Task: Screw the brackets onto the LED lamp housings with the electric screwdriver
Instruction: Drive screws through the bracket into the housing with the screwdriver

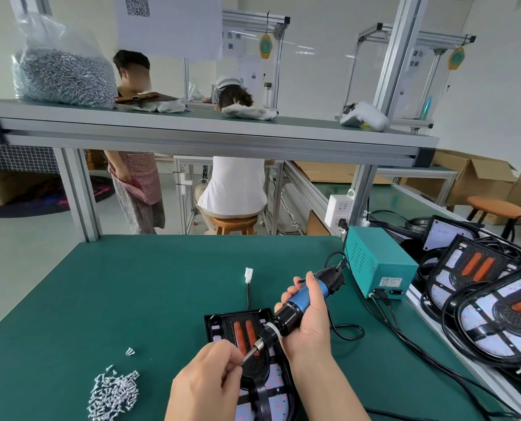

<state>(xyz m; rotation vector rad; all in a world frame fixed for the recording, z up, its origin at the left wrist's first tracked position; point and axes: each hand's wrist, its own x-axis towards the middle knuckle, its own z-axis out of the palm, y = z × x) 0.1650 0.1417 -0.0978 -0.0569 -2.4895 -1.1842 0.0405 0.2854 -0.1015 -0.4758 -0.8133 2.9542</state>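
Observation:
A black LED lamp housing (222, 326) with two orange strips lies on the green mat at the bottom centre. A black bracket (260, 396) curves over its near end. My right hand (309, 323) grips the blue and black electric screwdriver (295, 308), tilted down to the left over the housing. My left hand (210, 378) pinches something small at the bit's tip (243, 361); what it pinches is hidden by the fingers. A pile of loose silver screws (113, 395) lies left of my hands.
A teal power box (377, 265) with black cables stands to the right. Beyond it, several more lamp housings (496, 314) are stacked. A white connector (248, 275) lies mid-mat. A bag of screws (61, 74) sits on the upper shelf. Two people are beyond the bench.

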